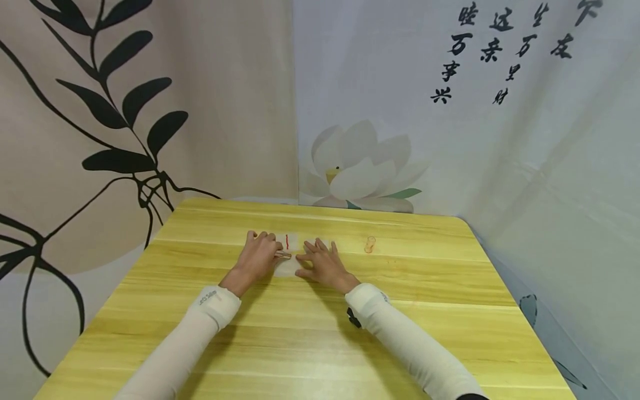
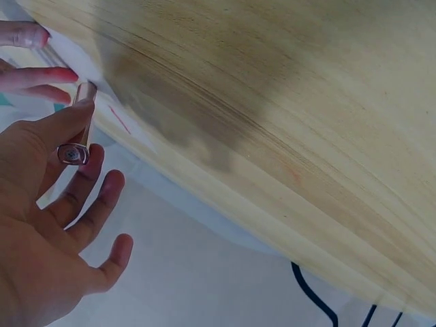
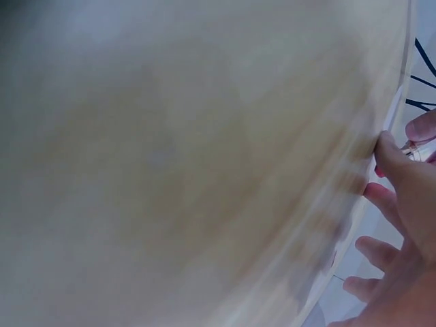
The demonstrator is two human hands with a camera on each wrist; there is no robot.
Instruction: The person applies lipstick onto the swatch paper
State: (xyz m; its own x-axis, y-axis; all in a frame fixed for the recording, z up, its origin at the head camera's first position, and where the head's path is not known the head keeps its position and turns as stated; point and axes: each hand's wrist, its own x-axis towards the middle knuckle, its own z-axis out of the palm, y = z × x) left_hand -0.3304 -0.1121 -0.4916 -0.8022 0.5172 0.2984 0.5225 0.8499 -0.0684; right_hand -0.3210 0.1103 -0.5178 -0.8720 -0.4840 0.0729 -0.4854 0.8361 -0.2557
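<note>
While two hands work in the middle, this is what shows, big things first.

Wall cloths: a tan cloth with black leaves (image 1: 125, 100) hangs on the left. A pale cloth with a white lotus flower (image 1: 357, 172) hangs on the right, with black Chinese writing (image 1: 505, 50) at its top. I cannot read the writing for sure.

Table: a yellow wooden table (image 1: 300, 344) with a bare front part.

Sleeves: both arms wear white sleeves. The left white sleeve (image 1: 212, 303) has small grey words near the wrist, too small to read.

Paper: a small white sheet of paper (image 1: 289, 261) lies flat mid-table, with a short red line on it, between the hands.

Left hand (image 1: 257, 256): thumb and fingers pinch a small shiny metal-tipped pen (image 2: 80, 133) that rests on the paper.

Right hand (image 1: 322, 264): fingers spread wide, pressing flat on the paper.

Little thing: a small see-through orange piece (image 1: 369, 244) sits on the table, well to the right.
</note>
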